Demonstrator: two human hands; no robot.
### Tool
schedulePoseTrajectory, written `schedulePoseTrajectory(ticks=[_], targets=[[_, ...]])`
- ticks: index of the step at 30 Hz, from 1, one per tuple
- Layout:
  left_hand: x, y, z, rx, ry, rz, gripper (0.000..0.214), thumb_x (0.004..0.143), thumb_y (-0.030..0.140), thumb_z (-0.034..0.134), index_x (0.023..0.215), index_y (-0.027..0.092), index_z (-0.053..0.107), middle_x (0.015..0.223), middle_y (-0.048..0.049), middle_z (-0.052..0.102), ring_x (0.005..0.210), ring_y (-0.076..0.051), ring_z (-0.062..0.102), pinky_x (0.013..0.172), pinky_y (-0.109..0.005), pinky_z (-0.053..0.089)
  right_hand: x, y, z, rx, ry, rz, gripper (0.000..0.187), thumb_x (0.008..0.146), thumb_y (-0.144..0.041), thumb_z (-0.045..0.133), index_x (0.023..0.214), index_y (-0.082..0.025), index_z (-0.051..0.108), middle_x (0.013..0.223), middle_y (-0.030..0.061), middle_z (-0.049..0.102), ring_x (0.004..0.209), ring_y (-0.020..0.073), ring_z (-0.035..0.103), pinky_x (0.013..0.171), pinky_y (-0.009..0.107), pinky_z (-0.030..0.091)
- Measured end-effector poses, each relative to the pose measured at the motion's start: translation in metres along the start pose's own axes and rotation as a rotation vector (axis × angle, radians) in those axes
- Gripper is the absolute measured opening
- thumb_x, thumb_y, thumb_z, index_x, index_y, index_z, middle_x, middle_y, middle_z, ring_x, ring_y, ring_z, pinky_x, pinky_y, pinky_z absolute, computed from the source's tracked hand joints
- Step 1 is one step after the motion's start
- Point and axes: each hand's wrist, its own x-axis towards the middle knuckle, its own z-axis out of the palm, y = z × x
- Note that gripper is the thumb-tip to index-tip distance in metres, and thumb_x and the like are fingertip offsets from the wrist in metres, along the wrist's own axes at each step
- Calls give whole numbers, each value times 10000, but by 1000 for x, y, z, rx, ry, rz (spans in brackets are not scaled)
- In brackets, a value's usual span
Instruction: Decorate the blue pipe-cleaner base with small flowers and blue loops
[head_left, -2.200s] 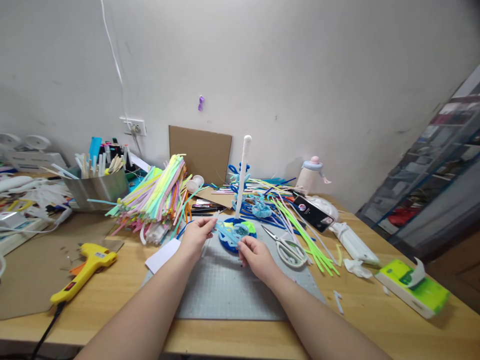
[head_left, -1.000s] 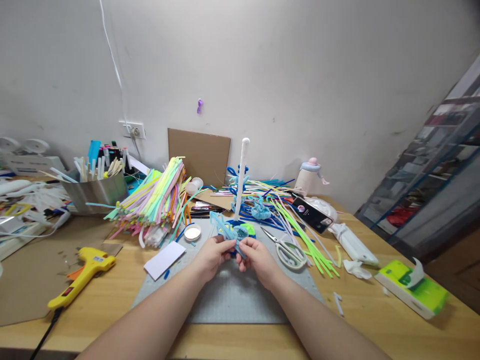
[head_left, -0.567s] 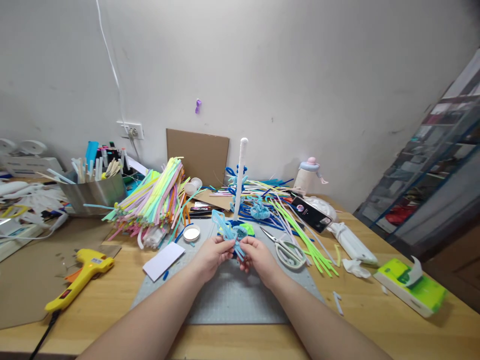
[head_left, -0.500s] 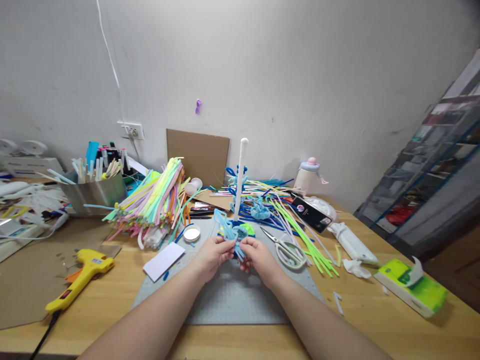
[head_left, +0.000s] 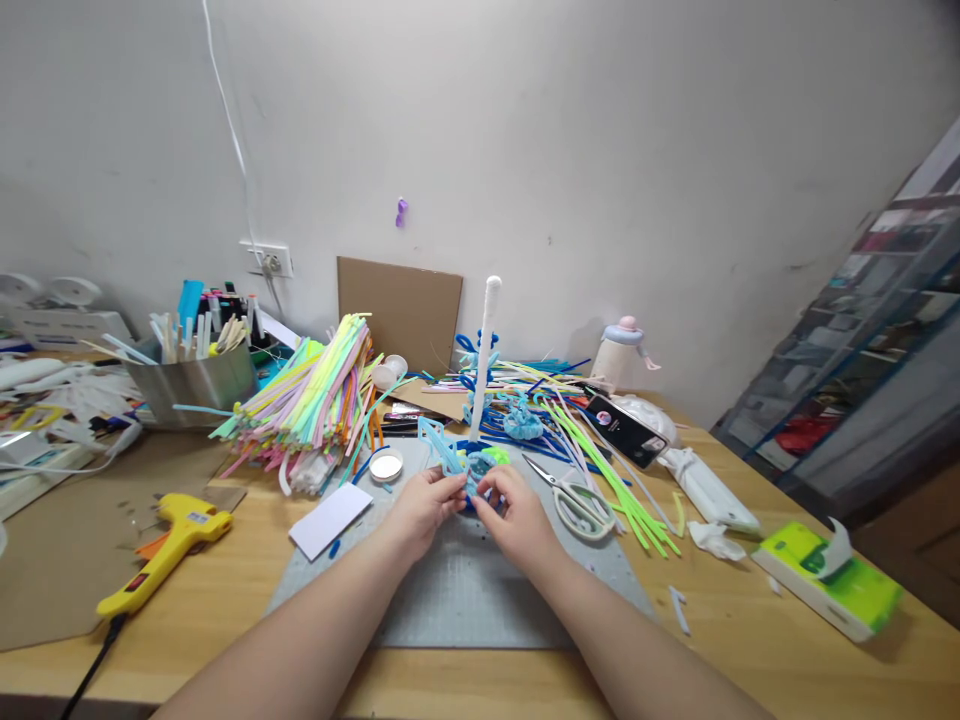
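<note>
My left hand point(head_left: 421, 508) and my right hand point(head_left: 516, 512) meet over the grey cutting mat point(head_left: 465, 590), both pinched on a small light-blue pipe-cleaner piece point(head_left: 457, 462) held just above the mat. Its loose blue ends stick up and to the left of my fingers. Right behind it a white fuzzy post point(head_left: 484, 355) stands upright on a blue coiled base with a green bit beside it. White-handled scissors point(head_left: 574, 496) lie on the mat just right of my right hand.
A big bundle of pastel pipe cleaners point(head_left: 315, 395) lies at the left, loose green and blue ones point(head_left: 600, 440) at the right. A yellow glue gun point(head_left: 161, 550), a white card point(head_left: 330, 520), a small round lid point(head_left: 386, 465), a phone point(head_left: 626, 428) and a green tissue pack point(head_left: 829, 578) surround the mat.
My hands lifted the light-blue piece off the blue base and drew it toward me. In the last half second my right fingers moved up and left, closer against the piece.
</note>
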Motion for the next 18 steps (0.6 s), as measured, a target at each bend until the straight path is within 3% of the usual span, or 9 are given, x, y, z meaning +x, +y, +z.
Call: schedulePoseTrajectory(ticks=[7, 18], targets=[[-1, -4, 1, -34, -101, -38, 188, 644, 161, 705, 809, 95, 644, 698, -37, 630, 569, -74, 555, 568, -182, 470, -1, 0, 1, 4, -8, 60, 77, 771, -229, 510, 698, -207, 518, 683, 6, 507, 597, 146, 463, 552, 268, 352], [-1, -3, 3, 9, -16, -32, 193, 622, 151, 724, 778, 94, 626, 657, -23, 600, 554, -72, 537, 542, -183, 474, 1, 7, 2, -10, 40, 112, 80, 774, -255, 504, 719, -199, 515, 702, 7, 511, 595, 137, 467, 547, 258, 353]])
